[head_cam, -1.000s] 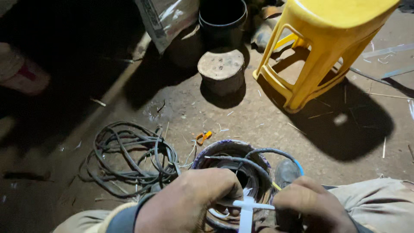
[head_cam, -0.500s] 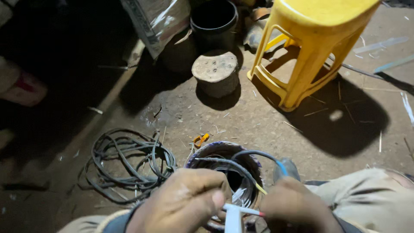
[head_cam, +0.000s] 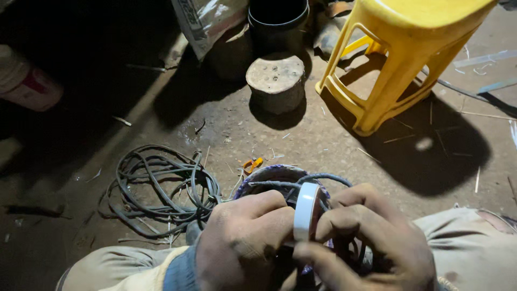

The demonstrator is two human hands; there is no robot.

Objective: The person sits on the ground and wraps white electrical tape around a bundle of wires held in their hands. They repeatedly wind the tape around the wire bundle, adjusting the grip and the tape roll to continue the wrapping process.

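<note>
Gripping a white roll of tape (head_cam: pixel 307 211) edge-on, the right hand (head_cam: pixel 371 242) closes its thumb and forefinger narrowly around the roll's rim, with the other fingers curled below. The left hand (head_cam: pixel 242 245) is closed in a loose fist just beside the roll, its knuckles touching or nearly touching the roll's flat side; what it holds inside the fist cannot be told. Both hands sit over a round coil of wire (head_cam: pixel 280 180), bound in bluish wrapping, whose upper rim shows just behind the knuckles. Grey leads (head_cam: pixel 323 178) arch from the coil over the top of the roll and pass behind the right hand's fingers. The roll thus lies between the two hands, in front of the coil and above the person's lap.

On the dirt floor (head_cam: pixel 301 140), to the left of the hands, lies a loose tangle of dark cable (head_cam: pixel 161 188). A small orange scrap (head_cam: pixel 252 164) lies just beyond the coil. Farther off stand a short concrete cylinder (head_cam: pixel 276 81), a dark bucket (head_cam: pixel 277 19), and a yellow plastic stool (head_cam: pixel 398 54) casting a shadow to the right. A printed sack (head_cam: pixel 207 21) leans at the top, well apart from the hands.
</note>
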